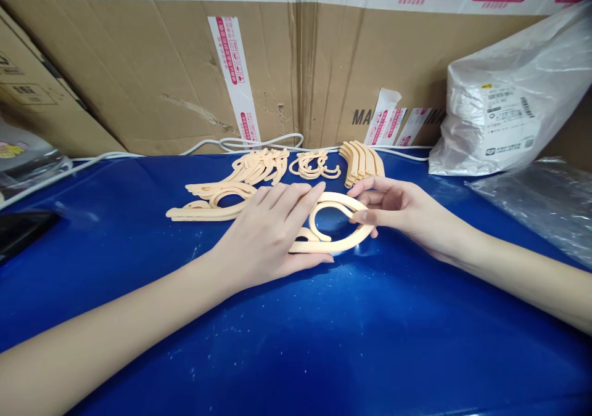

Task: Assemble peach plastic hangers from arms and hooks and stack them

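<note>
A beige plastic folding hanger [345,244] lies folded into a loop just above the blue surface, its curled hook inside the curve. My left hand [271,231] is closed over its left part, fingers across the top and thumb along the lower edge, hiding much of it. The thumb and fingers of my right hand [393,206] pinch the rounded right end. Left of my left hand lie more folded beige hangers [203,214], partly covered by it. Behind are a heap of loose hanger arms [261,166], several hooks [314,164] and a neat stack of curved arms [363,162].
Cardboard boxes [161,65] stand along the back of the blue tabletop [324,342], with a white cable [263,143] in front. At right are a white plastic parcel [499,108] and clear film [541,200]. A dark flat object [25,234] lies at the left edge.
</note>
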Motion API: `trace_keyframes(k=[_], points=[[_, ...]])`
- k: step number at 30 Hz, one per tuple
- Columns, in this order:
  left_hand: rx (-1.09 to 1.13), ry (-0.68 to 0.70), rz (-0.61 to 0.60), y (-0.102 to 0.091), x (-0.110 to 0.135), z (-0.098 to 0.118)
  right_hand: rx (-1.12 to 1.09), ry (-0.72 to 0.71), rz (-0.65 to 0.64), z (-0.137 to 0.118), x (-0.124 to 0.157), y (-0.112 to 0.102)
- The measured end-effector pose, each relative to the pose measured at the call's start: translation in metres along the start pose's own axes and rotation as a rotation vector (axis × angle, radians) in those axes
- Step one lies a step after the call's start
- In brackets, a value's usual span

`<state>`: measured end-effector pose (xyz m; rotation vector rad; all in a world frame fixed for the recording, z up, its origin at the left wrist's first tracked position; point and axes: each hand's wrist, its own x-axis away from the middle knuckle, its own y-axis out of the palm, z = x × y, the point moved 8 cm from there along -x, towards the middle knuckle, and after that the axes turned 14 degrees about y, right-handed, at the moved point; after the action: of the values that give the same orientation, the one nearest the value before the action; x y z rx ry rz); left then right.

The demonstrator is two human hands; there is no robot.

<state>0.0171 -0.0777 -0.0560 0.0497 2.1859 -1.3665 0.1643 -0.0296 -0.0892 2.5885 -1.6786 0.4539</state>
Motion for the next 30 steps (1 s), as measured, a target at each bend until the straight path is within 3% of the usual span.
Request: trace_keyframes(k=[10, 13, 16, 21, 23, 27, 30], points=[[0.113, -0.049, -0.045, 0.0, -0.001, -0.003, 0.055, -0.013, 0.0, -0.008, 0.003, 0.003], [0.262, -0.116, -0.082, -0.008, -0.004, -0.017, 0.146, -0.029, 0.031, -0.016, 0.004, 0.003], [0.303, -0.176, -0.095, -0.024, 0.0, -0.045, 0.256, -0.087, 0.071, -0.025, 0.004, 0.001], [0.229, -0.202, -0.241, -0.041, 0.033, -0.092, 0.521, -0.171, 0.068, -0.029, 0.005, 0.004], [0.176, -0.298, -0.298, -0.043, 0.055, -0.11, 0.693, -0.252, 0.071, -0.029, 0.008, 0.01], [0.201, -0.416, -0.307, -0.042, 0.086, -0.131, 1.054, -0.496, 0.087, -0.025, 0.019, 0.021], [0.222, -0.445, -0.314, -0.038, 0.097, -0.138, 1.167, -0.558, 0.107, -0.019, 0.024, 0.017]])
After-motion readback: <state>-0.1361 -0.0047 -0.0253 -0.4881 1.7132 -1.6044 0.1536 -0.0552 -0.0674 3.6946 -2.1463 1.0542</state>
